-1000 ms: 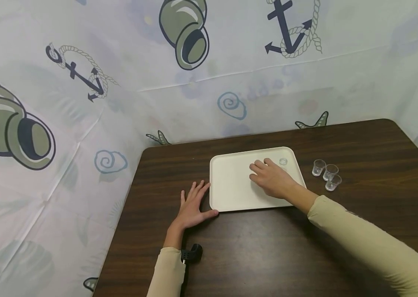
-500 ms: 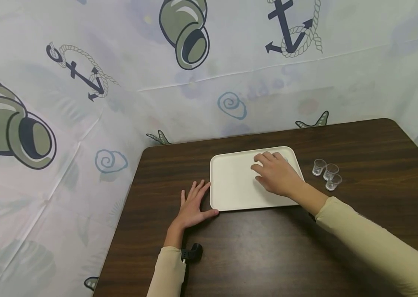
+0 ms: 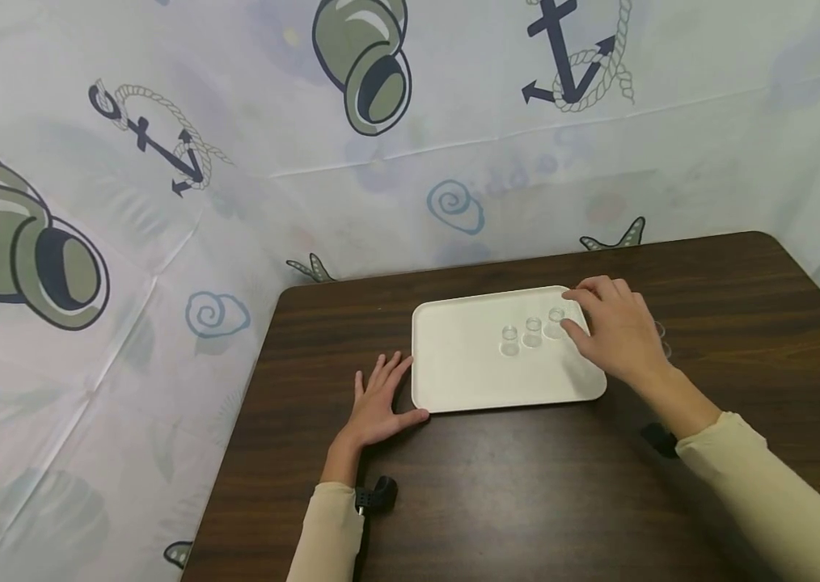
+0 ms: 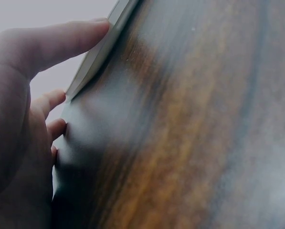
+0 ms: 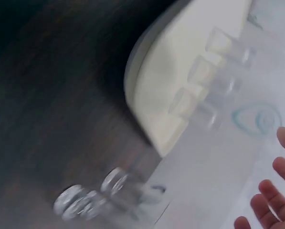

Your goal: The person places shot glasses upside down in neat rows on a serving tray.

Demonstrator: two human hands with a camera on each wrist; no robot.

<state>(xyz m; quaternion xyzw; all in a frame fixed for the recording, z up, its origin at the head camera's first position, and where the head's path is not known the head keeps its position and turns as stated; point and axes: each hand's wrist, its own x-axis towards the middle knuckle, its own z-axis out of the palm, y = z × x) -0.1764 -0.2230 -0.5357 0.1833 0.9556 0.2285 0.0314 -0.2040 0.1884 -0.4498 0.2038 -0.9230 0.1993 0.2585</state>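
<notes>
My left hand (image 3: 375, 408) lies with spread fingers at the near left corner of the cream tray (image 3: 454, 356). Its thumb and index finger touch the tray's rim, and in the left wrist view the thumb (image 4: 70, 43) presses there. Three small clear shot glasses stand in a slanting row on the tray: the left one (image 3: 509, 340), the middle one (image 3: 533, 332) and the right one (image 3: 555, 323). They appear rim down. My right hand (image 3: 617, 331) hovers over the tray's right edge, fingers apart and holding nothing. Behind it, other shot glasses (image 3: 661, 329) are mostly hidden.
In the right wrist view, the glasses off the tray (image 5: 114, 181) stand close together on the dark wood table (image 3: 497, 493), right of the tray. A printed cloth (image 3: 381, 194) hangs behind the table's back edge.
My right hand has moved right, from above the tray's middle to its right edge, uncovering the row of glasses and covering most of those on the table. The left hand has stayed still.
</notes>
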